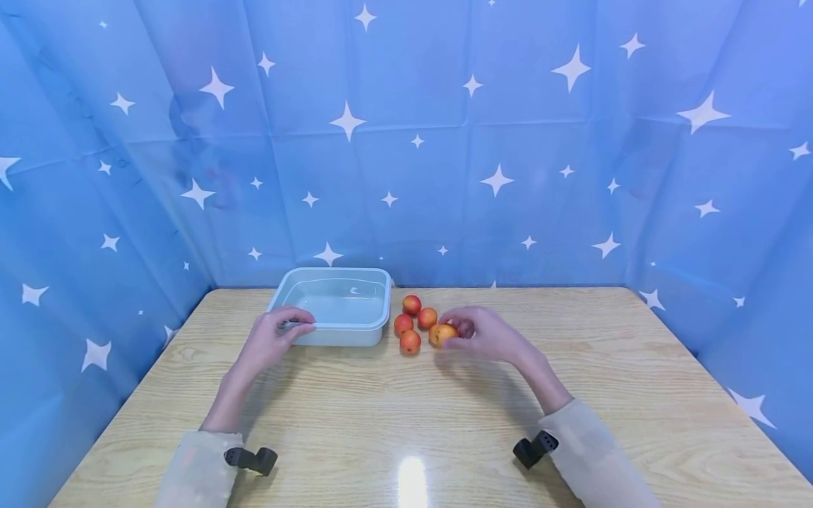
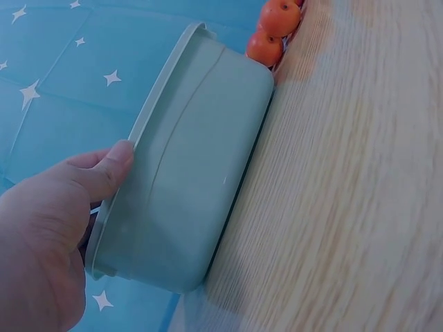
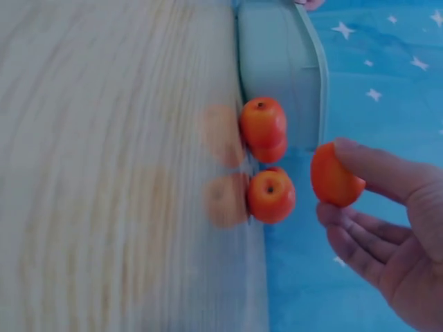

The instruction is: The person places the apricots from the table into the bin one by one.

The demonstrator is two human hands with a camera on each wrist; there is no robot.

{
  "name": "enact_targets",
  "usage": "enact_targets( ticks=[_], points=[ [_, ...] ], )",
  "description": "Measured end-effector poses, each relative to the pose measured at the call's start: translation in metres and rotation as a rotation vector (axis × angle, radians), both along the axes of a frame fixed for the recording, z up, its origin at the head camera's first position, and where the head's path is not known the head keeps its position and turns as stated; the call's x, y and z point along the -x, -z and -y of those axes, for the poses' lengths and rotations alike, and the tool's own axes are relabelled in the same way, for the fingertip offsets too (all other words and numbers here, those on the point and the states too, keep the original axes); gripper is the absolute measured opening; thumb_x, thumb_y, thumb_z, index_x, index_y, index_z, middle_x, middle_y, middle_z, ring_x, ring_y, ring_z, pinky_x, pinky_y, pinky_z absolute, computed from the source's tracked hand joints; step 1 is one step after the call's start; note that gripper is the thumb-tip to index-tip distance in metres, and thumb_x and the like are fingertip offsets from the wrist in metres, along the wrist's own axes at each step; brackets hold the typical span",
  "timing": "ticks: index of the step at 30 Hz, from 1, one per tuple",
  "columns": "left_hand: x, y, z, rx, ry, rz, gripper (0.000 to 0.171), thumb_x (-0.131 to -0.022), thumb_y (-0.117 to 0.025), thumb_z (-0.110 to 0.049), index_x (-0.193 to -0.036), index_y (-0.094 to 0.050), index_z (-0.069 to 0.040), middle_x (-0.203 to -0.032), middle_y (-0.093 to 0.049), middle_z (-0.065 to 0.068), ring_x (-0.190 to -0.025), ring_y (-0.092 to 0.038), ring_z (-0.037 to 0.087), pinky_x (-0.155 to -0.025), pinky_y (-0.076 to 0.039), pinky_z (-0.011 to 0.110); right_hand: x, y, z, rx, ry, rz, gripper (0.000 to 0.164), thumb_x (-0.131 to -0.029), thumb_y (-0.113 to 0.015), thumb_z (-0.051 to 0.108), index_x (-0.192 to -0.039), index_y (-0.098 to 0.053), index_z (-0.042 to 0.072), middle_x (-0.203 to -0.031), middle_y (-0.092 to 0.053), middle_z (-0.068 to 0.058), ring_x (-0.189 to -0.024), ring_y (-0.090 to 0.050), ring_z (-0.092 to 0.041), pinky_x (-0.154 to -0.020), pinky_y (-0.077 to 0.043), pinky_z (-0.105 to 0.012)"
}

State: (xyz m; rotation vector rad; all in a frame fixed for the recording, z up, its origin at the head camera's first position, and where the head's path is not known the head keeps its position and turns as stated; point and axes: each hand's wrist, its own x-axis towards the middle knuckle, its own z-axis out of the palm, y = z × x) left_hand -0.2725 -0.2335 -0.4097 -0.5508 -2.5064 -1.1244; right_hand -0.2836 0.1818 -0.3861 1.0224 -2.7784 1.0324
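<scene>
A pale blue-green plastic box (image 1: 343,337) sits open-topped near the table's back edge. My left hand (image 1: 274,337) pinches its near rim toward the left corner, thumb outside in the left wrist view, other fingers mostly hidden behind the wall. To the box's right, my right hand (image 1: 480,334) grips a small orange-red fruit (image 3: 336,175) between thumb and fingers. The right wrist view shows that fruit held up off the table. Several similar round, apple-like red-orange fruits (image 1: 410,342) lie clustered between the box and my right hand, one (image 3: 271,197) just below the held fruit.
The wood-grain table (image 1: 381,416) carries the box and the fruits. A blue curtain with white stars (image 1: 419,176) hangs behind the table and along both sides. Black wrist cameras (image 1: 250,460) are strapped over both sleeves.
</scene>
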Motion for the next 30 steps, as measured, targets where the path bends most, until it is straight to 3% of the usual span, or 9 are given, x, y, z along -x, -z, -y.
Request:
enact_targets(
  ticks=[13,30],
  points=[
    [-0.001,-0.001,-0.003,-0.02,-0.014,0.02,0.006,-0.092,-0.076,-0.014,-0.097,-0.077,-0.011,-0.097,-0.074,0.001,-0.096,-0.067,0.023,-0.088,-0.051,0.045,0.002,-0.01,0.013,0.097,0.117,-0.036,0.041,-0.086,-0.082,0.017,-0.123,-0.069,0.003,-0.098,-0.07,-0.003,-0.08,-0.061,-0.016,-0.071,-0.053,-0.031],
    [-0.002,-0.001,-0.004,-0.05,-0.021,0.059,0.007,-0.093,-0.074,-0.016,-0.097,-0.077,-0.012,-0.096,-0.073,0.001,-0.096,-0.066,0.021,-0.09,-0.05,0.045,0.004,-0.021,0.048,0.217,0.152,-0.079,0.039,-0.088,-0.081,0.016,-0.124,-0.069,0.007,-0.109,-0.07,-0.006,-0.084,-0.065,-0.018,-0.076,-0.055,-0.034]
  ],
)
